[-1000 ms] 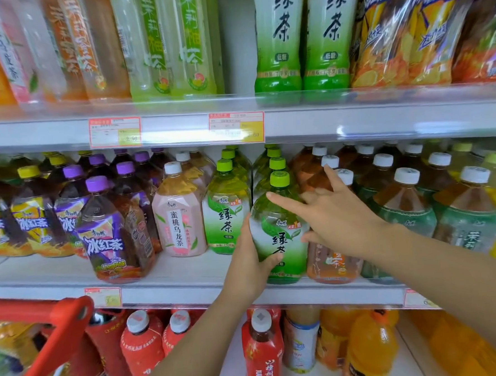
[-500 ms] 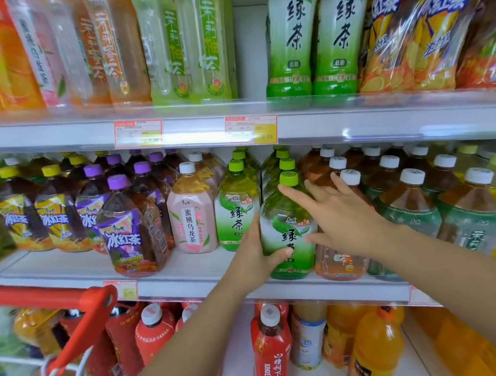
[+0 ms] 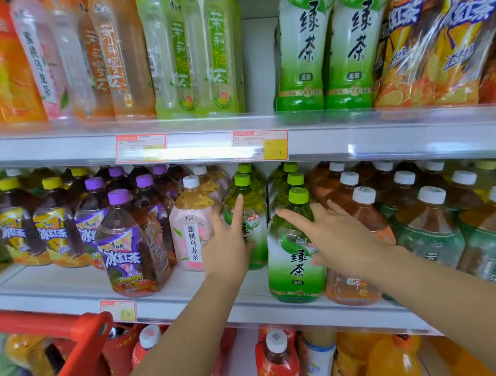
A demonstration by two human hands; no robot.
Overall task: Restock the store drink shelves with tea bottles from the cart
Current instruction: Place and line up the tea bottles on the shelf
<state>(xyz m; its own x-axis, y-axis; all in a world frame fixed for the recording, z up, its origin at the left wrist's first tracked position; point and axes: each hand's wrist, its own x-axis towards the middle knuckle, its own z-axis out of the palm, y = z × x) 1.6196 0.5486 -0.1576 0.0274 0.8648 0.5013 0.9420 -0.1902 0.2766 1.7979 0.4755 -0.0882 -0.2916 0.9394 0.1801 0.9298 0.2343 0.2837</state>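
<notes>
The right hand (image 3: 339, 234) is resting spread, straight fingers on the front green tea bottle (image 3: 296, 260) standing at the middle shelf's (image 3: 73, 288) near edge, while the left hand (image 3: 230, 247), fingers likewise straight, is touching the green-capped bottle (image 3: 257, 213) just left and farther back.

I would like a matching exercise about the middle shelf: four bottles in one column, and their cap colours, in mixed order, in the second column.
Bottles
1. green tea bottle that the right hand touches
2. pink-label bottle
3. front iced tea bottle, nearest the shelf edge
4. yellow-label bottle at the far left

Cap colours
a. white
b. yellow
c. green
d. purple

Pairs: 1-c, 2-a, 3-d, 4-b
</notes>
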